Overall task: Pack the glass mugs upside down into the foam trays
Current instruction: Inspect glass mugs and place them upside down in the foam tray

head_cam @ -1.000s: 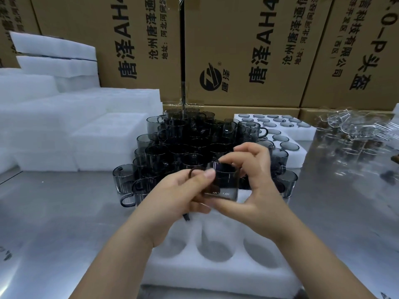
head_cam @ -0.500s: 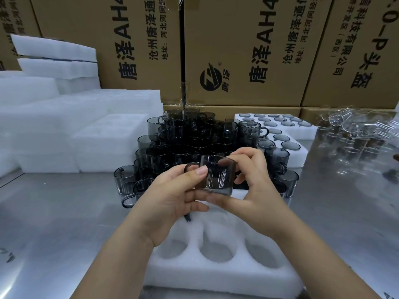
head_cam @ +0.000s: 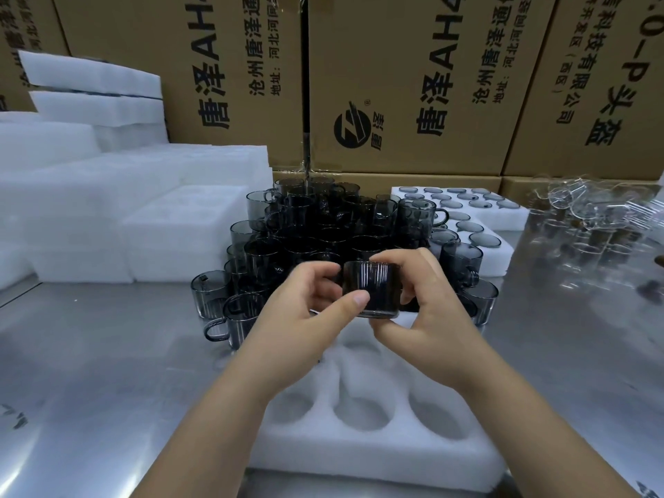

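1. a smoky grey ribbed glass mug (head_cam: 372, 289) is held in the air between both hands. it is above the far end of a white foam tray with round empty wells (head_cam: 359, 449), which lies at the near edge of a shiny metal table (head_cam: 90, 372).
2. the left hand (head_cam: 301, 318) pinches the mug's left side, thumb across its front and fingers curled behind.
3. the right hand (head_cam: 427, 318) grips its right side, fingers curled over the top and thumb beneath.
4. whether the mug is upright or inverted cannot be told.
5. just behind the hands, a heap of matching dark glass mugs (head_cam: 323, 224) stands mid-table, openings up.
6. toward the far right corner, a second white foam tray (head_cam: 512, 217) holds mugs with their bases showing.
7. stacks of white foam blocks (head_cam: 107, 210) fill the far left corner.
8. clear glassware (head_cam: 593, 217) lies at the right edge.
9. brown printed cardboard boxes (head_cam: 395, 84) stand along the far edge.
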